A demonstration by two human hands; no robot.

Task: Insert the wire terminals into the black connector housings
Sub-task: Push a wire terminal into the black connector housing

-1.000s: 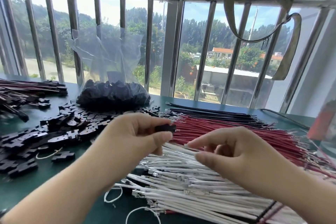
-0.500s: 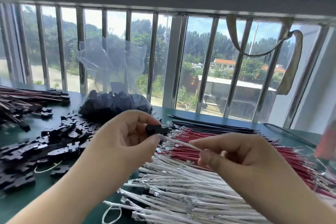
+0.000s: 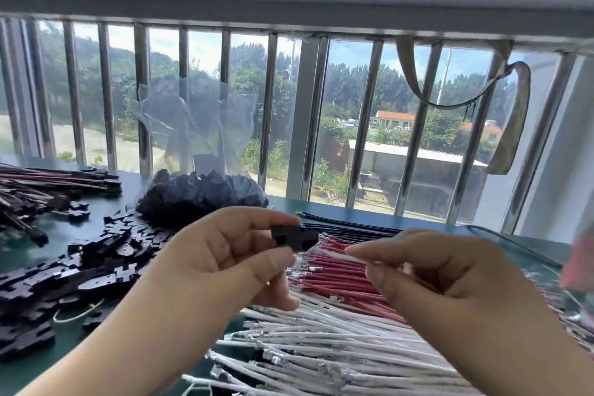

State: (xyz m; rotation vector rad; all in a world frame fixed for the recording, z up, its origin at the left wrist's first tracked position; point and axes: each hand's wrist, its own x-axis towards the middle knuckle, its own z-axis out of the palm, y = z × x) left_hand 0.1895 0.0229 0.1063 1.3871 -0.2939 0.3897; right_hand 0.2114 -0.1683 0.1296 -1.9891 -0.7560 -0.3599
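Since half a second ago, both hands have lifted slightly, the white wire (image 3: 334,255) nearing the black connector housing (image 3: 294,238). Left hand (image 3: 225,254) fingers pinch the housing; right hand (image 3: 430,270) fingers pinch the wire just right of it, above the red wires (image 3: 340,273). A tilted terminal would likely miss the cavity.

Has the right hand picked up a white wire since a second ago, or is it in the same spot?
Yes. The right hand has lifted off the white wire pile and now pinches a white wire, its tip near the black connector housing.
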